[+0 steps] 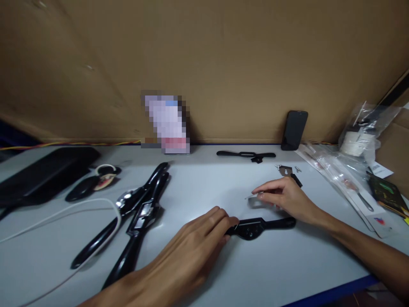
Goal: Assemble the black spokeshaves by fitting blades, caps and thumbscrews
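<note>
My left hand (207,238) is closed around the left end of a black spokeshave body (251,230), which lies on the grey table. To its upper right, my right hand (283,197) pinches a small, shiny flat metal piece (255,202), blurred and partly hidden by the fingers. This piece is held just above the spokeshave body, apart from it. Beyond the right hand lie a dark metal blade (285,170) with a slot, small screws (298,169) and a short black part (296,180). Farther back rests another spokeshave body (246,154) beside a small black part (256,160).
Two black spokeshaves (145,213) lie crossed at left, with a white cable (116,207) looping over them. A black case (47,175) and a key fob (83,188) are farther left. Two phones lean on the back cardboard, one dark (294,130). Plastic packages (348,187) lie at right.
</note>
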Tool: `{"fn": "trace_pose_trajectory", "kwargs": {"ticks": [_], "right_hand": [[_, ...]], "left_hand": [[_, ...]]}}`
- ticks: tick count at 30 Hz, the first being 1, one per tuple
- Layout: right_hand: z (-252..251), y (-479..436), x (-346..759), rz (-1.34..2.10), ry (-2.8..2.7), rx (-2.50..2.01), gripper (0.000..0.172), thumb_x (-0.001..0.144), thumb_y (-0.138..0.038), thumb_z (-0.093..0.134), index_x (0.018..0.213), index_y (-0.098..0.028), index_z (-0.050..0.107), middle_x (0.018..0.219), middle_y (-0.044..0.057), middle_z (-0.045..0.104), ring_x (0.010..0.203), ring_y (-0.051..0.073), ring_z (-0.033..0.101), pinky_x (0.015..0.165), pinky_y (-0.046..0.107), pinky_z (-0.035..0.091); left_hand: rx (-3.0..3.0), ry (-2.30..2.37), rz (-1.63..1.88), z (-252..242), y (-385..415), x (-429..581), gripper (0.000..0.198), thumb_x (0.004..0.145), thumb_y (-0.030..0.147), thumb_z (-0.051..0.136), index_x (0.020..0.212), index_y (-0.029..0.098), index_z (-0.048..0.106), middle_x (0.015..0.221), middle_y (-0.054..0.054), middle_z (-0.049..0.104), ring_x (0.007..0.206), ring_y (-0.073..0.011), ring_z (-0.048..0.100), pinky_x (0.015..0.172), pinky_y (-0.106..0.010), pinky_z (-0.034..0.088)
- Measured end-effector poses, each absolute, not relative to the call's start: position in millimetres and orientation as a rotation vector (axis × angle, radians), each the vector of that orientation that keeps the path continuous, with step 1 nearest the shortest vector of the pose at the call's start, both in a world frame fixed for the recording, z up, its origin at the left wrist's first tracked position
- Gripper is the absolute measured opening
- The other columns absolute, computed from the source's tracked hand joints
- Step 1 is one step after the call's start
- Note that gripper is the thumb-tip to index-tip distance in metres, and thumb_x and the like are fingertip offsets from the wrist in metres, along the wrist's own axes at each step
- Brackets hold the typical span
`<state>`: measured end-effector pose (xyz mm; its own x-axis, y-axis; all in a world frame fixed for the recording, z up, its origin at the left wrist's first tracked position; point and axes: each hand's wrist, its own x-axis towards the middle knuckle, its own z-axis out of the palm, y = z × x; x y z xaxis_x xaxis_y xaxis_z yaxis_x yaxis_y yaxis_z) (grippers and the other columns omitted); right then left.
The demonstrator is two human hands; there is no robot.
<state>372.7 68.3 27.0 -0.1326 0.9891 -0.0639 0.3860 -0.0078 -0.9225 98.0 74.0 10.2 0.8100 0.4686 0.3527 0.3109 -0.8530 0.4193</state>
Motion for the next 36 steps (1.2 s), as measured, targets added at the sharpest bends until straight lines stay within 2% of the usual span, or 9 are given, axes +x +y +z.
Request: {"fn": "trace_pose_trajectory", "kwargs": {"ticks": [3, 6, 8, 11, 13, 18, 25, 31, 36], "right_hand": [[33.8, 67.3, 372.8, 1.234, -1.602, -1.39, 0.018, 0.083, -0.025, 0.073, 0.095, -0.022, 0.087, 0.095, 0.006, 0.082, 0.079, 0.019, 0.069, 0.067, 0.03, 0.051], [35.2, 65.9, 371.6, 1.234, -1.604, -1.397, 0.012, 0.086, -0.029, 0.074, 0.085, -0.021, 0.084, 0.081, 0.004, 0.077, 0.075, 0.018, 0.067, 0.069, 0.032, 0.05], [31.9, 65.1, 370.5, 1.086, -1.631, -1.463, 0.014, 0.084, -0.022, 0.074, 0.095, -0.021, 0.083, 0.077, 0.001, 0.072, 0.07, 0.017, 0.063, 0.067, 0.03, 0.047], [26.7, 64.4, 369.0, 0.917, -1.713, -1.539, 0.03, 0.082, -0.011, 0.071, 0.108, -0.021, 0.081, 0.085, 0.001, 0.074, 0.075, 0.016, 0.064, 0.07, 0.031, 0.047], [26.0, 64.1, 368.0, 0.914, -1.743, -1.534, 0.019, 0.083, -0.01, 0.068, 0.096, -0.021, 0.079, 0.087, 0.001, 0.075, 0.076, 0.017, 0.065, 0.071, 0.031, 0.047], [30.3, 63.7, 361.9, 1.137, -1.55, -1.406, 0.009, 0.08, -0.014, 0.072, 0.084, -0.021, 0.068, 0.076, -0.002, 0.068, 0.07, 0.015, 0.062, 0.065, 0.029, 0.046], [31.7, 63.0, 349.4, 1.451, -1.528, -1.311, 0.012, 0.08, -0.008, 0.07, 0.087, -0.018, 0.073, 0.072, -0.003, 0.066, 0.068, 0.013, 0.06, 0.065, 0.026, 0.047], [33.0, 56.9, 342.7, 1.143, -1.716, -1.481, 0.021, 0.083, 0.001, 0.069, 0.077, -0.018, 0.074, 0.073, -0.003, 0.07, 0.07, 0.013, 0.062, 0.067, 0.025, 0.046], [33.6, 53.7, 340.0, 1.12, -1.77, -1.469, 0.023, 0.086, 0.001, 0.068, 0.078, -0.019, 0.076, 0.077, -0.001, 0.074, 0.071, 0.013, 0.065, 0.067, 0.025, 0.047]], "left_hand": [[2.654, 0.586, 0.642, 9.9, 74.4, 97.2, 0.033, 0.104, 0.005, 0.04, 0.126, 0.024, 0.055, 0.1, -0.004, 0.067, 0.081, -0.0203, 0.067, 0.067, -0.03, 0.057], [2.664, 0.578, 0.625, 9.2, 75.1, 96.8, 0.031, 0.105, 0.005, 0.039, 0.124, 0.025, 0.054, 0.099, -0.003, 0.066, 0.08, -0.0203, 0.067, 0.067, -0.03, 0.057], [2.673, 0.576, 0.619, 8.6, 75.6, 96.6, 0.031, 0.105, 0.005, 0.039, 0.125, 0.024, 0.053, 0.1, -0.004, 0.066, 0.08, -0.0203, 0.067, 0.066, -0.03, 0.056], [2.694, 0.555, 0.619, 7.4, 76.2, 96.2, 0.032, 0.104, 0.004, 0.039, 0.125, 0.024, 0.053, 0.1, -0.004, 0.066, 0.08, -0.0207, 0.066, 0.066, -0.03, 0.056], [2.724, 0.544, 0.614, 7.1, 76.5, 95.7, 0.035, 0.101, 0.002, 0.039, 0.125, 0.023, 0.053, 0.099, -0.004, 0.065, 0.079, -0.0212, 0.066, 0.064, -0.03, 0.055], [2.948, 0.462, 0.56, 13.3, 76.6, 94.3, 0.053, 0.087, -0.008, 0.036, 0.13, 0.019, 0.051, 0.097, -0.005, 0.068, 0.071, -0.0207, 0.065, 0.059, -0.032, 0.053], [3.128, 0.357, 0.628, 19.8, 75.6, 96.0, 0.05, 0.081, -0.01, 0.035, 0.117, 0.019, 0.055, 0.096, -0.005, 0.069, 0.069, -0.0202, 0.067, 0.057, -0.03, 0.054], [3.026, 0.4, 0.576, 15.0, 78.8, 93.7, 0.066, 0.07, -0.01, 0.041, 0.127, 0.021, 0.058, 0.102, -0.005, 0.067, 0.068, -0.0192, 0.065, 0.058, -0.029, 0.053], [2.927, 0.414, 0.575, 13.4, 78.3, 92.3, 0.072, 0.067, -0.009, 0.04, 0.128, 0.023, 0.061, 0.102, -0.006, 0.066, 0.068, -0.0202, 0.066, 0.055, -0.029, 0.051]]}}
